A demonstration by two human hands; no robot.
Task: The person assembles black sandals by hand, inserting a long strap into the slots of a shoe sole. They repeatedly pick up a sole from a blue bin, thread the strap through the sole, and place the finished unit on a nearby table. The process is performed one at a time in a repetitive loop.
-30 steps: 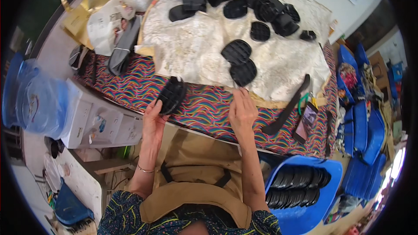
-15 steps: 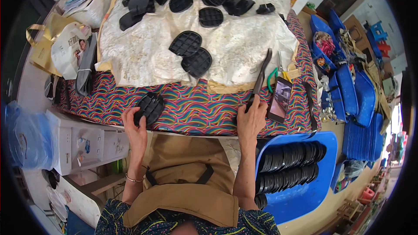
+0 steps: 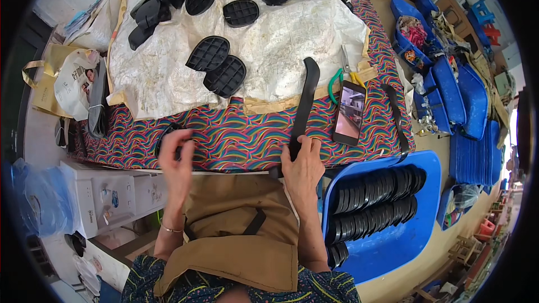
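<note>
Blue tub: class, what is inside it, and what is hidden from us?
The blue tub holds black curved pieces packed in rows; part of its bottom shows too. What lies beneath the pieces is covered and cannot be seen.

The blurred left hand hides most of a black heel piece; the right hand covers part of a curved black strap.

Bare left forearm, bare right forearm extended forward, well apart. Bare left hand motion-blurred, fingers loosely curled, thumb parted. Bare right hand back upward, fingers bent in grip.
</note>
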